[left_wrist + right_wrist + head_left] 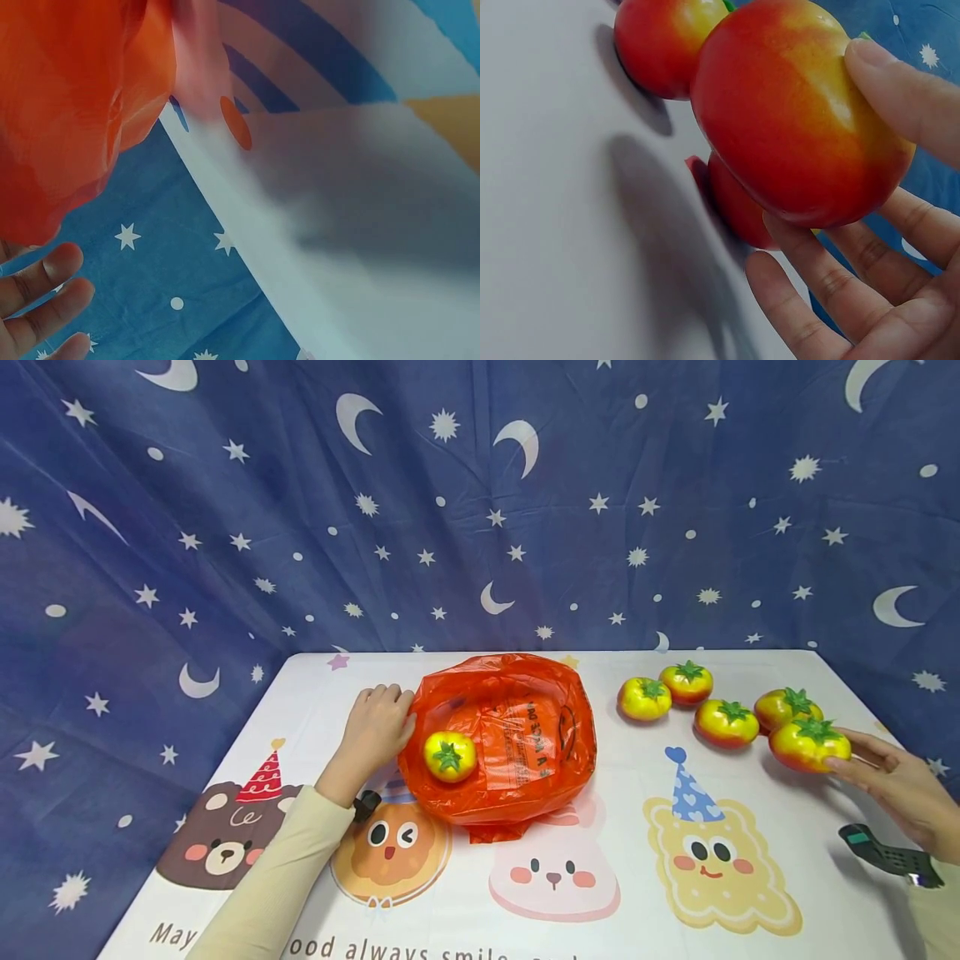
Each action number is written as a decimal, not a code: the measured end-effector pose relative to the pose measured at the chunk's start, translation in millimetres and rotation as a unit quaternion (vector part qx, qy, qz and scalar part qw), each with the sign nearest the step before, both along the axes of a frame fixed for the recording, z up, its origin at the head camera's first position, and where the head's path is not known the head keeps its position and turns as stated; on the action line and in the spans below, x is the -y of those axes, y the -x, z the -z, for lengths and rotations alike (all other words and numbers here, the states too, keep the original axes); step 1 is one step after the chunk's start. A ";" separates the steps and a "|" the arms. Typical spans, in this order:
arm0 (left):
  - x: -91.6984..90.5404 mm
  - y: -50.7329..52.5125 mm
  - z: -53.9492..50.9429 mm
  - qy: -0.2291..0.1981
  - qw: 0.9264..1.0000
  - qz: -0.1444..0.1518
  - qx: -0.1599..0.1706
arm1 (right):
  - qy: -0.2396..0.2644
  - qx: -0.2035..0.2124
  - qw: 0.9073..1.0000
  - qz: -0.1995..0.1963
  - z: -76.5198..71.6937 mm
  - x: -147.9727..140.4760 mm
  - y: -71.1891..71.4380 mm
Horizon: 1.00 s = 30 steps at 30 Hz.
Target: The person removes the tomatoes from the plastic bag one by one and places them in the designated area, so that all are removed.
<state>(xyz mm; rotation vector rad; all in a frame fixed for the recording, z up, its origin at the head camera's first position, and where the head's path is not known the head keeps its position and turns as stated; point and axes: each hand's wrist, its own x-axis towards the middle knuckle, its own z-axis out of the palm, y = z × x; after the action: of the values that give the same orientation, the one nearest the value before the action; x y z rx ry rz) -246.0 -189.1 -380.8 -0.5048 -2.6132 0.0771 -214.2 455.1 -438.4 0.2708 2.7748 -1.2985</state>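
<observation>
A red plastic bag lies with its mouth spread wide in the middle of the table, one yellow-and-red tomato inside near its left side. My left hand grips the bag's left rim. In the left wrist view the bag hangs over part of the left fingers. At the far right, my right hand holds a tomato between thumb and fingers. The right wrist view shows this tomato raised off the table, its shadow below.
Several more tomatoes sit at the back right: one at the left, one behind it, one nearer, and another tomato just behind the held one. A starry blue curtain rises behind the printed white tablecloth.
</observation>
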 end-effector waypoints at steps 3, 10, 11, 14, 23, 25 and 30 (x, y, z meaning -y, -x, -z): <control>-0.2 0.0 -0.4 0.000 1.000 0.001 -0.002 | 0.001 0.008 1.000 -0.005 0.8 -0.4 1.2; -0.5 0.4 -0.2 0.001 1.000 0.006 -0.017 | -0.004 0.029 1.000 -0.006 1.2 0.2 0.8; -0.4 0.5 -0.1 0.001 1.000 0.006 -0.018 | -0.004 0.030 1.000 -0.007 1.4 -0.2 0.7; -0.4 0.5 0.3 0.002 1.000 0.005 -0.016 | 0.000 0.028 1.000 -0.010 2.9 -0.8 0.4; -0.1 0.4 2.3 0.004 1.000 0.004 -0.017 | -0.010 0.035 0.999 -0.021 11.0 -4.8 2.0; -0.1 0.4 2.4 0.004 1.000 0.003 -0.013 | -0.010 0.037 0.999 -0.021 11.9 -5.2 2.0; 0.2 0.4 2.2 0.004 1.000 0.000 -0.009 | -0.001 0.039 0.999 -0.023 12.7 -5.2 2.6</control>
<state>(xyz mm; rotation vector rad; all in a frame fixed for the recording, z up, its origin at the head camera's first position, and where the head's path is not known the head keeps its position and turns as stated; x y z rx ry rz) -246.5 -189.3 -382.9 -0.5051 -2.5952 0.0915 -216.8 460.4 -451.1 0.2495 2.7004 -1.2476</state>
